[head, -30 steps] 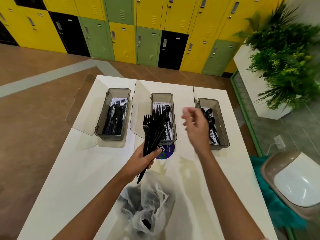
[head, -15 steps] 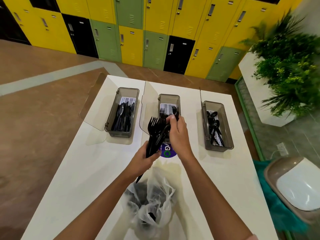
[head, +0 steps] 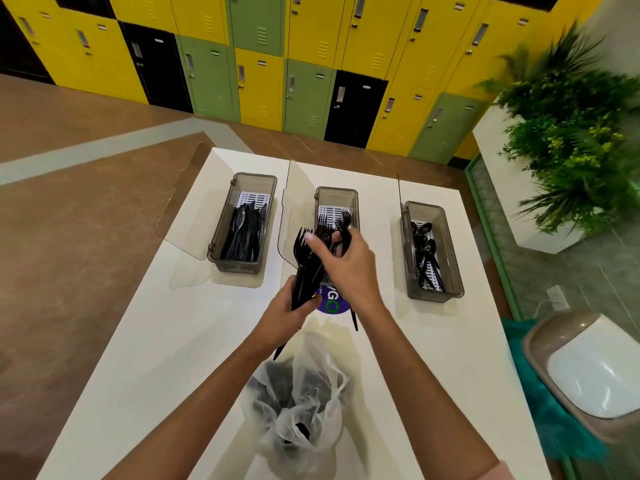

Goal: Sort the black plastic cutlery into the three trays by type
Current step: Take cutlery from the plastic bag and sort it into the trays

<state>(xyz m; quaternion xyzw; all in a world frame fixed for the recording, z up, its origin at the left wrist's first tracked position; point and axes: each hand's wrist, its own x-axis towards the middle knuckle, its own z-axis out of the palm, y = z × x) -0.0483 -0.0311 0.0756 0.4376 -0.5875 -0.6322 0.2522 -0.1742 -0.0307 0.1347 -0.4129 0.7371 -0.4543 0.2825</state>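
Observation:
My left hand (head: 287,313) grips a bunch of black forks (head: 304,268) upright, just in front of the middle tray (head: 336,192). My right hand (head: 349,268) reaches into the top of the bunch and its fingers curl round one black piece, whose handle (head: 354,318) sticks out below my wrist. Its type is hidden by my fingers. The left tray (head: 235,268) holds knives, the middle tray forks, the right tray (head: 434,294) spoons. A thin plastic bag (head: 301,403) with more dark cutlery lies close to me on the white table (head: 166,341).
Each tray's clear lid stands open on its left side. A purple round sticker (head: 329,303) lies under my hands. Beside the table on the right stand a lidded bin (head: 588,372) and a white planter with green plants (head: 571,150). Lockers line the back wall.
My right hand came back from near the right tray to the bunch in my left hand and took hold of a piece there. The view has tilted slightly.

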